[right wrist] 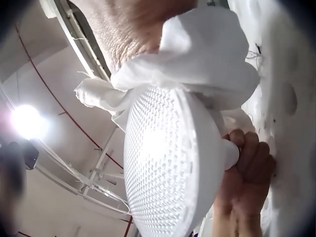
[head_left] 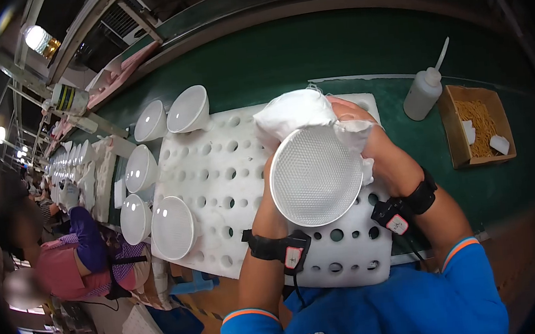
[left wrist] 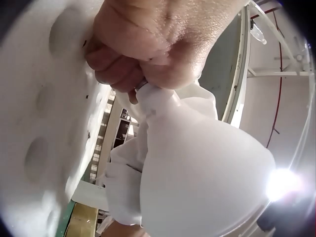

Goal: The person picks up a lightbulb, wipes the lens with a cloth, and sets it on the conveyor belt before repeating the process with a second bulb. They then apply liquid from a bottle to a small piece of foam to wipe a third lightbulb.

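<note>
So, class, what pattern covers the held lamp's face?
Fine dimpled grid across the lamp face; right wrist view.

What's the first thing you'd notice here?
A big round white lamp with a bumpy face, in the middle: the left hand holds its neck while the right hand holds a white cloth against its rim. Under them lies a white foam tray full of holes, with more lamps along its left side.

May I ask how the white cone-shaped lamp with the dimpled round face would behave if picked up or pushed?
Probably stiff: the white cone-shaped lamp holds its shape though the left hand grips only its narrow neck. Likely light for its size, since that grip carries it. On its side it would likely roll in a curve, being round and tapered.
</note>
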Available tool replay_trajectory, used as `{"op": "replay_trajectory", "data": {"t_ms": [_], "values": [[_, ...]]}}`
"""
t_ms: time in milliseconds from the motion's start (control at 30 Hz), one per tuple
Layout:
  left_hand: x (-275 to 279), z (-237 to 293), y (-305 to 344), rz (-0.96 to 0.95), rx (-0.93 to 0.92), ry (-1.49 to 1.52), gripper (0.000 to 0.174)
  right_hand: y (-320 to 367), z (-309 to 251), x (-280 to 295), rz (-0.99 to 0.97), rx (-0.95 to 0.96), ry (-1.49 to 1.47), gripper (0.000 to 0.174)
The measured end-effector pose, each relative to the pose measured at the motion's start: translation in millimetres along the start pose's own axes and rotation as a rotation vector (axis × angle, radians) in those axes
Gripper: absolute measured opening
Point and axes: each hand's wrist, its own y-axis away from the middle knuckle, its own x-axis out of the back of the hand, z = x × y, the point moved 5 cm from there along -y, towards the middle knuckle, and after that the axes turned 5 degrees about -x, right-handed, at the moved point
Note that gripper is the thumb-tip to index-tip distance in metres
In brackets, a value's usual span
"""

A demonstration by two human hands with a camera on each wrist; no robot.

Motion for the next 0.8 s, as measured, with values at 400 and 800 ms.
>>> {"op": "replay_trajectory", "data": {"t_ms": [400, 800], "values": [[-2, 2, -6, -0.093, -0.021, 0.257, 0.032, -8, 18, -4, 0.081, -0.174, -0.466, 0.031], [-36, 23, -7, -0.214, -0.056, 0.305, 0.038, 24, -54, -55, -0.043, 0.804, 0.883, 0.030]]}}
